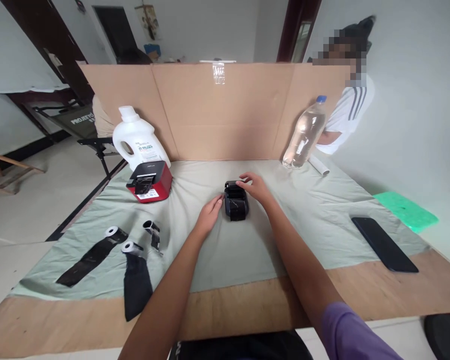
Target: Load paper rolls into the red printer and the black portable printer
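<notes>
A small black portable printer stands in the middle of the cloth, its top cover raised at the far end. A glossy black strip lies over its near side. My left hand is at the printer's left side, fingers together and fingertips against its edge. From the far right, my right hand reaches over with thumb and fingers on the cover. On the left lie a black-coated paper roll with a long unrolled tail, a second roll with a wide tail, and a smaller roll.
A red and black desktop printer stands before a white detergent jug. Cardboard walls the back. At right are a clear bottle, a white tube, a black phone and a green mat. A person stands behind.
</notes>
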A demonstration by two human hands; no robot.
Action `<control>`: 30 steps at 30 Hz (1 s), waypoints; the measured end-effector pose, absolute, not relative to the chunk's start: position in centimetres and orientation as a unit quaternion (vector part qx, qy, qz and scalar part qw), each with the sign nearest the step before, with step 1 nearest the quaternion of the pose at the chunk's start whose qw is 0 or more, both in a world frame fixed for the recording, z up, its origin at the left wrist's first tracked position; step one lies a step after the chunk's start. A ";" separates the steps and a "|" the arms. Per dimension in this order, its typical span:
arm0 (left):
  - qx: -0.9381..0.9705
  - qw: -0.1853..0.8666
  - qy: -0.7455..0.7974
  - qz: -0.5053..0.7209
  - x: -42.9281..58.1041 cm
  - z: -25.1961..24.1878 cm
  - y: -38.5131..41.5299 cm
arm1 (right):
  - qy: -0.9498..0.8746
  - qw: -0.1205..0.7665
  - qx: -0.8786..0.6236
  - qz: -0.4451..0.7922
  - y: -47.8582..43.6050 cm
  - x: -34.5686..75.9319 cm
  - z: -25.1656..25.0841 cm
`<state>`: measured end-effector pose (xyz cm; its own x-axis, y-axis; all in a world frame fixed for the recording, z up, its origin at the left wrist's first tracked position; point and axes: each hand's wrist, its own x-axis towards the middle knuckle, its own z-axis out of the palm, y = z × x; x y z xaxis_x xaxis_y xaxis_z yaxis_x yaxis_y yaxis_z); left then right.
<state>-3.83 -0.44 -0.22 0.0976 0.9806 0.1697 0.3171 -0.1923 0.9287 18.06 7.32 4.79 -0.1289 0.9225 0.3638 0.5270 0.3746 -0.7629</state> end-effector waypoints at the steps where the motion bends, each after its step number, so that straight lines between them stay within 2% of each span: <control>1: 0.637 0.378 0.511 0.436 -3.8 -0.1 -0.5 | -0.697 0.438 -0.532 0.198 7.3 17.6 4.7; 5: 0.642 0.376 0.505 0.437 -3.8 0.0 -0.5 | -0.630 0.434 -0.628 0.142 7.5 15.9 4.2; 10: 0.640 0.374 0.506 0.441 -3.8 -0.1 -0.5 | -0.630 0.397 -0.656 0.121 7.9 16.3 5.0; 12: 0.641 0.375 0.506 0.438 -3.8 -0.1 -0.5 | -0.672 0.329 -0.648 0.144 7.9 16.7 5.8; 16: 0.644 0.374 0.504 0.437 -3.8 0.0 -0.4 | -0.740 0.132 -0.639 0.162 7.4 16.4 6.8; 19: 0.643 0.371 0.510 0.435 -3.8 0.1 -0.4 | -0.732 0.063 -0.662 0.144 6.7 15.6 7.3; 25: 0.645 0.377 0.512 0.423 -3.8 0.5 -0.7 | -0.715 0.005 -0.688 0.129 5.7 14.2 8.5; 30: 0.652 0.367 0.510 0.425 -3.7 0.7 -0.8 | -0.727 0.029 -0.685 0.038 4.8 13.6 9.4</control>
<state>-3.73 -0.76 0.70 0.1185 0.9765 0.1798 0.3536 -0.2107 0.9114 13.58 4.83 9.36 -0.0595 0.9982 -0.0091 0.9938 0.0583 -0.0951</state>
